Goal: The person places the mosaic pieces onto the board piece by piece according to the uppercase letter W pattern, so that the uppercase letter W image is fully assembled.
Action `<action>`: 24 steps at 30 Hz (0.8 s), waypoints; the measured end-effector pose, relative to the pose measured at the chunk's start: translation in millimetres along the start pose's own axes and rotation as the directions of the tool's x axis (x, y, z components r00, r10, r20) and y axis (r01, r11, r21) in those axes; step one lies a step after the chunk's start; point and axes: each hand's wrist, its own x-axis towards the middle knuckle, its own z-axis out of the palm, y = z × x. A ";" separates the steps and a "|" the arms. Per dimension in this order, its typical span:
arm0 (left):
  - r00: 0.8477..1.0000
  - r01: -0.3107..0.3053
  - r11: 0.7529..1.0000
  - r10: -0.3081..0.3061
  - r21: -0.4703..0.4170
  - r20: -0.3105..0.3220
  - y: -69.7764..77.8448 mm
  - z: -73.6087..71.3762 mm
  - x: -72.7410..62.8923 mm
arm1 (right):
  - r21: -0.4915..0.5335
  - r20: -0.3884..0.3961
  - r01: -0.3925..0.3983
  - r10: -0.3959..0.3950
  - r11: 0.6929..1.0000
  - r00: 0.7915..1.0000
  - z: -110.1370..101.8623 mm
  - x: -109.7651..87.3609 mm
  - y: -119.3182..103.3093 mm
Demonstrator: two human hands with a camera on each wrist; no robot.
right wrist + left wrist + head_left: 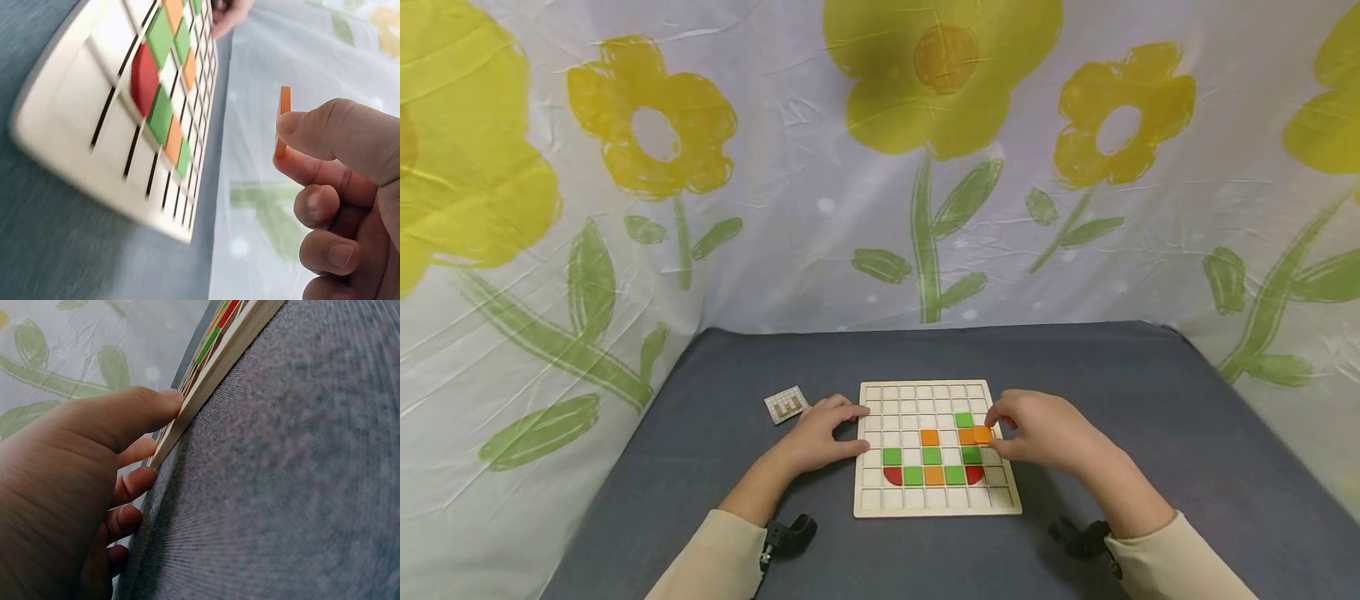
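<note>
A pale wooden grid board (872, 500) lies on the dark cloth, with green, orange and red tiles in several of its cells. My right hand (1045, 427) pinches a thin square orange tile (982, 434) between thumb and index finger. In the right wrist view this orange tile (285, 100) stands edge-on, raised off the board; the other fingers curl below it. At the board's left edge, the thumb and fingertips of my left hand (822, 435) rest on the rim. The left wrist view shows that thumb (165, 403) against the board's wooden side (215, 378).
A small pattern card (786, 405) with a printed grid lies beyond my left hand, left of the board. The dark grey cloth (940, 558) covers the table. Behind it hangs a white curtain (775, 250) with large yellow flowers. Black camera straps circle both wrists.
</note>
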 end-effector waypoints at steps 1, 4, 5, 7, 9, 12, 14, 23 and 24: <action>1.000 0.000 1.000 0.000 0.002 0.002 0.3 0.1 0.3 | 0.002 0.007 0.008 -0.008 1.000 1.000 0.3 3.7 -2.6; 1.000 0.001 1.000 -0.001 0.012 0.006 0.5 0.4 1.0 | 0.001 0.028 0.033 -0.033 0.999 0.999 1.7 14.2 -9.6; 1.000 0.001 1.000 -0.002 0.015 0.007 0.5 0.4 1.2 | 0.000 0.036 0.036 -0.036 0.999 0.999 2.3 17.4 -11.9; 1.000 0.002 1.000 -0.002 0.014 0.010 0.7 0.5 1.7 | -0.003 0.048 0.049 -0.048 0.999 0.998 3.9 23.6 -15.8; 1.000 0.003 1.000 -0.003 0.014 0.010 0.6 0.6 2.0 | -0.012 0.057 0.059 -0.058 0.998 0.997 5.7 29.5 -20.1; 1.000 0.003 1.000 -0.003 0.011 0.011 0.5 0.5 2.4 | -0.022 0.072 0.073 -0.071 0.997 0.995 8.7 38.7 -26.7; 1.000 0.003 1.000 -0.003 0.011 0.007 0.0 0.5 2.4 | -0.025 0.081 0.084 -0.081 0.996 0.993 11.1 45.0 -31.9; 1.000 0.017 1.000 -0.017 -0.001 0.009 0.9 -0.9 0.7 | -0.043 0.150 0.127 -0.120 0.991 0.981 24.1 75.8 -58.2; 1.000 0.018 1.000 -0.018 -0.003 0.008 1.0 -1.0 0.4 | -0.053 0.160 0.130 -0.120 0.990 0.980 26.0 79.3 -60.9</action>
